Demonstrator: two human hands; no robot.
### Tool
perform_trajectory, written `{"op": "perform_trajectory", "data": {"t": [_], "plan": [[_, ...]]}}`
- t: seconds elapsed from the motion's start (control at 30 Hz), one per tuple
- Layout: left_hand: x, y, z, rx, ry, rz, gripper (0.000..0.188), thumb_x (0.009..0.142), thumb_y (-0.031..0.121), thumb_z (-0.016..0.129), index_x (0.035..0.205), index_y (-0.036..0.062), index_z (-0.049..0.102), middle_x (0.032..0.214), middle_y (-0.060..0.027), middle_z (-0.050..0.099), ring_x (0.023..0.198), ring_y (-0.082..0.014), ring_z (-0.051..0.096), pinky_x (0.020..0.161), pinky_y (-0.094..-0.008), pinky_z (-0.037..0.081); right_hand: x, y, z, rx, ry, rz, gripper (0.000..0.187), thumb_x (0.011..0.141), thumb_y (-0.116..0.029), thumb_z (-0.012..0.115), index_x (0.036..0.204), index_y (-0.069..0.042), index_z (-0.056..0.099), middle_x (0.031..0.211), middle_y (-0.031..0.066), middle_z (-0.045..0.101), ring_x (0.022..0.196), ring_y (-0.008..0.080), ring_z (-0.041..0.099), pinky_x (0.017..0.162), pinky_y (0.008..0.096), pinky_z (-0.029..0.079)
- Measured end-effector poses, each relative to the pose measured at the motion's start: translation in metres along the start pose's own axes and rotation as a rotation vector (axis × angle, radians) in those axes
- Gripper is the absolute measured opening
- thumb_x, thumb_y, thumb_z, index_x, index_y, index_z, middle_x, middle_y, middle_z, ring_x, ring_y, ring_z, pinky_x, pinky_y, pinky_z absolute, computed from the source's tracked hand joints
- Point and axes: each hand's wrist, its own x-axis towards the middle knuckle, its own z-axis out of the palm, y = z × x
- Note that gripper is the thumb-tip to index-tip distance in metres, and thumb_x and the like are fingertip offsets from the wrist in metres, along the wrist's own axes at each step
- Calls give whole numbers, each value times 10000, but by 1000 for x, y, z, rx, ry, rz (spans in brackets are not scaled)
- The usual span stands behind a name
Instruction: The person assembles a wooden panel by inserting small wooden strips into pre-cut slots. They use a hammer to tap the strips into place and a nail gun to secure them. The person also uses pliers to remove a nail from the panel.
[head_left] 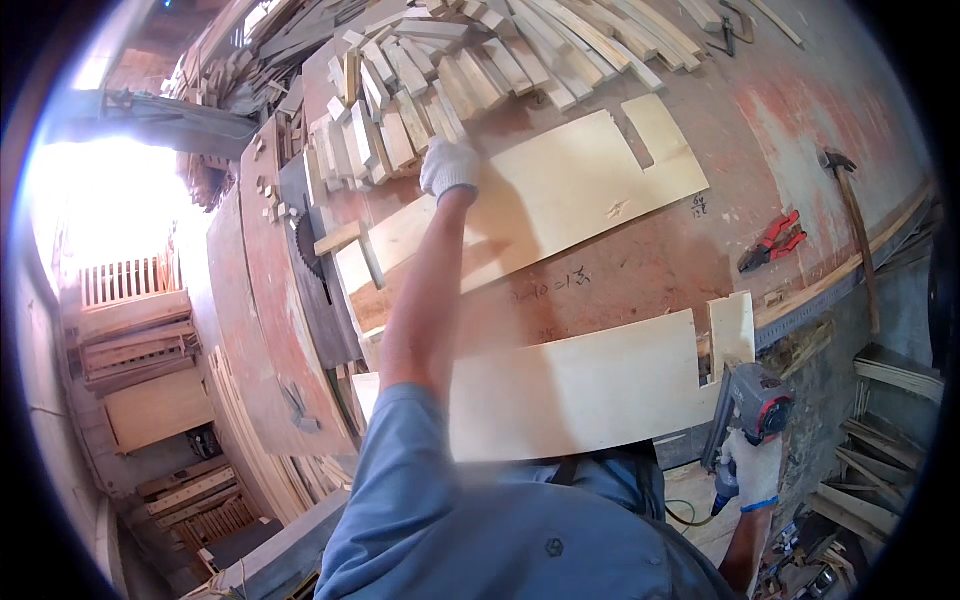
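My left hand [450,168], in a white knit glove, reaches across the workbench to the near end of a pile of short wooden blocks [405,135]. Its fingers are curled around the end of one pale block [443,118]; the glove partly hides the grip. At the lower right my gloved right hand [752,470] is closed round the handle of a grey and black nail gun [762,398], which has an air hose at its base. Beneath my left forearm lies a notched plywood panel [545,185]. Against my body rests a second notched panel [580,385], beside the nail gun.
A circular saw blade [306,245] rises from the bench on the left, near a loose block [338,238]. Red-handled pliers [772,242] and a hammer [852,225] lie at the right. Long wooden strips [600,40] are stacked at the back.
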Motion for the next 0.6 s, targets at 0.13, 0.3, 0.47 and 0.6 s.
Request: {"op": "perform_trajectory", "data": {"t": [0.13,0.3,0.47,0.6], "plan": [[-3,0,5,-32,37,32,567,907,479,667,1190,-13,681,1161,-307,739,1144,-454,714,979,-529,550,-7,-11,6,17,42,14,72,915,-55,722,908,-22,659,706,23,646,591,119,606,533,293,467],[-2,-16,-22,-104,69,-20,534,900,441,606,1125,-30,718,1115,-329,739,1138,-465,710,992,-511,535,0,7,8,40,59,-8,85,911,-58,747,919,-22,670,720,19,656,586,121,608,527,294,469],[-21,-92,-55,-1004,-192,-65,278,947,223,631,985,-50,666,893,-113,678,905,-191,724,647,-283,564,3,13,4,-32,44,-9,122,910,-51,755,992,-10,674,746,21,663,620,125,623,564,292,490],[-31,-134,-59,-1171,-326,-23,119,970,106,632,975,-9,662,1009,-138,640,862,-197,693,692,-304,590,0,4,7,15,44,-30,209,916,-28,737,1110,-3,663,784,33,665,653,127,634,594,294,502]]}}
